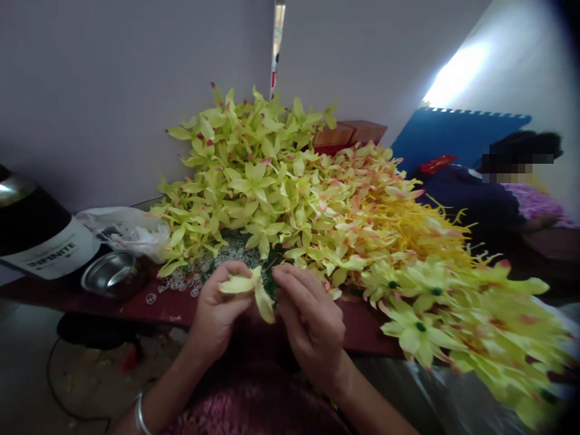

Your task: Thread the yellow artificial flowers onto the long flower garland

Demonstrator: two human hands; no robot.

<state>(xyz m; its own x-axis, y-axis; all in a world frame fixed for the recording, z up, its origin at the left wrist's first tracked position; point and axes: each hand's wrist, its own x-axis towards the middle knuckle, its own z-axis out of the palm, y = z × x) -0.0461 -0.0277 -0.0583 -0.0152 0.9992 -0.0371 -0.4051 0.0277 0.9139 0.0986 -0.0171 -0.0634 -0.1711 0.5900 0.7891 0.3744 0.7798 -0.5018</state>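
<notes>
A pale yellow-green artificial flower [260, 296] is pinched in my left hand [222, 308], its petals spreading toward the right. Close beside it, my right hand [310, 320] has its fingertips pressed together near the flower's centre; whatever they hold is too small to make out. Just beyond both hands lie many small clear plastic rings [181, 281] on the dark red table [149, 309]. A large heap of similar yellow-green flowers [254, 181] rises behind them.
Yellow stems [403, 229] and pink-tipped flowers lie to the right, with more flowers [421, 326] at the table's right edge. A steel bowl [109, 272], a plastic bag [131, 229] and a black-and-white container [40, 235] stand left. Another person [471, 199] sits at far right.
</notes>
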